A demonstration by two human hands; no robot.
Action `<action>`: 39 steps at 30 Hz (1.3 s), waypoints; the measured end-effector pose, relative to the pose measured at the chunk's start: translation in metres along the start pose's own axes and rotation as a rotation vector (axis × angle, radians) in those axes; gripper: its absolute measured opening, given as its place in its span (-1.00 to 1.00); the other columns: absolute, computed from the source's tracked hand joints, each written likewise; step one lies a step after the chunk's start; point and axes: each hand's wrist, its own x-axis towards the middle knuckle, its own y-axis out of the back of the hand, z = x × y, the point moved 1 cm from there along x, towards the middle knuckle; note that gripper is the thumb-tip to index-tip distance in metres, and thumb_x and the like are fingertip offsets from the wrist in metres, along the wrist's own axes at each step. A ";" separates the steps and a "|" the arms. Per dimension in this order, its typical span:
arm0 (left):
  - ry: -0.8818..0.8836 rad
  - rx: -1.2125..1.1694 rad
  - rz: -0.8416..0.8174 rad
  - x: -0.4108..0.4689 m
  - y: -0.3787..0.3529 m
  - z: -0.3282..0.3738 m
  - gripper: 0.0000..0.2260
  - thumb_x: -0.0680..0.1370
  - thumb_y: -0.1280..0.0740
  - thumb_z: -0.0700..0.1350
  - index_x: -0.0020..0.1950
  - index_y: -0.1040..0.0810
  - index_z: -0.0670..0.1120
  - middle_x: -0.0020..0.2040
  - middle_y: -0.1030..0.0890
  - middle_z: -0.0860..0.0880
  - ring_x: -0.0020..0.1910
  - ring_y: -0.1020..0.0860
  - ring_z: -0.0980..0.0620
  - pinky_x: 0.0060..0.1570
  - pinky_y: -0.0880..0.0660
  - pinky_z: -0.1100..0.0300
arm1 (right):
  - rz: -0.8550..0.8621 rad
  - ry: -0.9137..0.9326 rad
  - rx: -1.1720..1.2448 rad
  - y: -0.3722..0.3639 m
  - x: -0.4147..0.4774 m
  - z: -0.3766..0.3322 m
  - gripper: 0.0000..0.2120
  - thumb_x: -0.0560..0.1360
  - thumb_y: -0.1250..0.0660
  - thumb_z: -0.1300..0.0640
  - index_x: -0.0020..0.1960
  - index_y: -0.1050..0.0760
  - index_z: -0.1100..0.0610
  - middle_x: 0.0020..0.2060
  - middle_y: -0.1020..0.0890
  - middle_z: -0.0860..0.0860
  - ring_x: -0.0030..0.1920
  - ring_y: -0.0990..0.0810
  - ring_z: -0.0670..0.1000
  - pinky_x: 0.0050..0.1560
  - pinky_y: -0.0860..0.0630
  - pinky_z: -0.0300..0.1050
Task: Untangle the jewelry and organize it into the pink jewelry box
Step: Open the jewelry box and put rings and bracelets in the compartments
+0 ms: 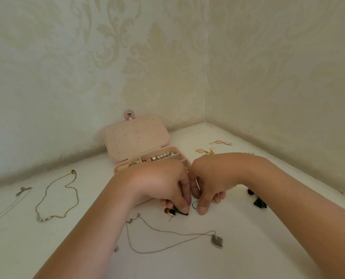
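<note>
The pink jewelry box (136, 137) stands open against the back wall, with a pearl bracelet (163, 156) in one compartment. In front of it my left hand (161, 184) pinches a dark earring with a gold disc (172, 212) on the white surface. My right hand (209, 182) is right beside it, fingers curled down around a small silver ring (195, 204). A silver necklace with a leaf pendant (216, 241) lies near me. A gold chain necklace (56, 198) lies at the left.
A thin silver chain (16, 200) runs off the left edge. Pink and gold earrings (204, 151) and another pink one (221, 142) lie at the back right. Dark green tassel earrings (258, 201) lie right of my right hand. Patterned walls meet in a corner behind.
</note>
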 end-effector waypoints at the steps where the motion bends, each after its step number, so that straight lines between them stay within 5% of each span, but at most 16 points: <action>1: 0.006 -0.006 -0.009 -0.002 0.002 -0.001 -0.89 0.39 -0.50 -0.18 -0.12 -0.66 -0.12 -0.34 -0.61 -0.01 -0.48 -0.48 0.19 -0.46 -0.40 0.38 | 0.004 0.004 0.012 0.000 0.000 -0.001 -0.73 0.28 -0.57 0.10 -0.15 -0.52 0.11 -0.42 -0.57 -0.04 -0.46 -0.55 -0.11 -0.45 -0.45 -0.35; 7: -0.004 0.068 0.190 -0.006 0.019 -0.005 -0.87 0.45 -0.42 -0.09 -0.18 -0.65 -0.14 -0.37 -0.64 0.18 -0.48 -0.43 0.22 -0.35 -0.39 0.31 | 0.027 0.047 0.047 -0.003 0.003 -0.003 -0.86 0.33 -0.54 0.14 -0.21 -0.57 0.08 -0.31 -0.65 0.06 -0.33 -0.62 -0.04 -0.40 -0.46 -0.37; 12: 0.006 -0.099 0.404 -0.010 0.034 -0.015 -0.76 0.49 -0.39 -0.01 -0.21 -0.63 -0.19 -0.33 -0.68 -0.02 -0.52 -0.42 0.21 -0.37 -0.42 0.29 | 0.038 0.079 0.028 0.000 0.001 -0.004 -0.90 0.34 -0.53 0.15 -0.22 -0.61 0.10 -0.34 -0.64 0.00 -0.40 -0.59 -0.14 -0.35 -0.46 -0.41; 15: -0.021 -0.280 0.494 -0.015 0.042 -0.018 -0.81 0.45 -0.45 -0.03 -0.20 -0.64 -0.16 -0.34 -0.66 -0.05 -0.54 -0.42 0.19 -0.51 -0.32 0.41 | 0.329 0.177 0.188 0.010 0.001 -0.009 -0.93 0.33 -0.53 0.16 -0.24 -0.64 0.08 -0.36 -0.67 0.01 -0.41 -0.58 -0.17 -0.33 -0.46 -0.40; 18: -0.072 -0.455 0.528 -0.020 0.049 -0.020 -0.88 0.40 -0.49 -0.10 -0.14 -0.66 -0.11 -0.34 -0.65 -0.01 -0.48 -0.49 0.18 -0.46 -0.38 0.39 | 0.609 0.276 0.694 0.019 0.003 -0.009 -0.94 0.35 -0.51 0.24 -0.20 -0.65 0.14 -0.34 -0.69 0.05 -0.32 -0.65 -0.08 -0.25 -0.56 -0.37; 23: -0.118 -0.629 0.579 -0.019 0.053 -0.023 -0.94 0.39 -0.47 -0.20 -0.17 -0.66 -0.09 -0.40 -0.64 0.02 -0.43 -0.56 0.19 -0.41 -0.47 0.41 | 0.617 0.329 1.151 0.014 0.007 -0.015 -0.95 0.44 -0.40 0.25 -0.12 -0.64 0.21 -0.28 -0.70 0.12 -0.26 -0.68 -0.05 -0.19 -0.60 -0.31; 39: -0.185 -0.797 0.540 -0.016 0.053 -0.027 -0.89 0.25 -0.46 -0.05 -0.26 -0.68 -0.03 -0.37 -0.58 0.09 -0.41 -0.46 0.23 -0.46 -0.39 0.40 | 0.638 0.339 1.221 0.014 0.004 -0.020 -0.96 0.38 -0.43 0.24 -0.18 -0.59 0.21 -0.35 -0.68 0.06 -0.36 -0.64 -0.09 -0.27 -0.59 -0.33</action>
